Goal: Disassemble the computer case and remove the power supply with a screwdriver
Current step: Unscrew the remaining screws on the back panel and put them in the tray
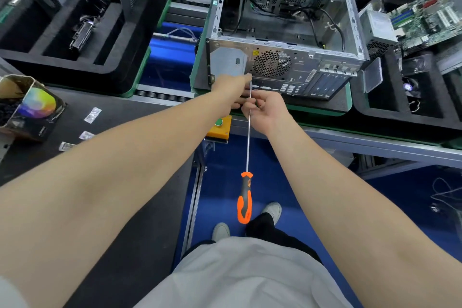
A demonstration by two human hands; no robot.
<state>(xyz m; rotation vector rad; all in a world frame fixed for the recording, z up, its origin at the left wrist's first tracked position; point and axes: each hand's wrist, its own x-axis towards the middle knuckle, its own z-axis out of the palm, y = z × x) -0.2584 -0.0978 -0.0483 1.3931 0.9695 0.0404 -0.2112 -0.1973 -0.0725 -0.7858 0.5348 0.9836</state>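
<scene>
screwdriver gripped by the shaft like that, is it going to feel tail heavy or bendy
Probably tail-heavy: the right hand pinches the thin shaft of the screwdriver while its orange handle hangs free. The long slim shaft may flex under a push. The left hand by the tip likely steadies it.

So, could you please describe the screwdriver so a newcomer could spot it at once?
Find the open grey computer case; beside the round fan grille on its rear panel, a thin steel shaft runs back towards the person, gripped by the right hand, the left hand at its tip. That screwdriver is very long, its orange-and-grey handle hanging free above the blue floor.
</scene>
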